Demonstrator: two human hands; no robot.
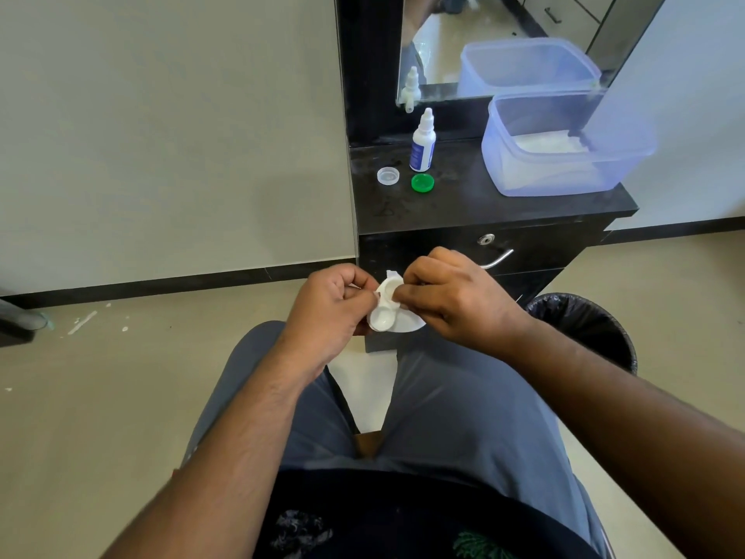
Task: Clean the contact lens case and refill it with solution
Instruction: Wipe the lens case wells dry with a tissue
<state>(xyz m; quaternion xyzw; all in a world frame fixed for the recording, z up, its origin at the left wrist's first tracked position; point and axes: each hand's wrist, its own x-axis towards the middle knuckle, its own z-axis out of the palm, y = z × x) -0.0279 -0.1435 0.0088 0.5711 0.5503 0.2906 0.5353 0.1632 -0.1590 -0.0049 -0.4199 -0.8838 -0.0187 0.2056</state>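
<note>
Above the lap, white lens case (385, 308) gripped by left hand (330, 312), right hand (455, 294) fingers pinching tissue (407, 322) into its well, solution bottle (422, 143), clear cap (388, 175), green cap (422, 182) near desk (483, 203) left edge, blue tub (560, 143) at right edge, bin (584, 328) beside knee.

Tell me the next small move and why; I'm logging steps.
Probably wipe the near well: the right hand presses tissue into the case's far well while the left hand holds it; caps and bottle wait untouched.

Translucent blue tub (564, 155) on black cabinet (483, 211), mirror (504, 42) behind; black bin (584, 320) on floor
</note>
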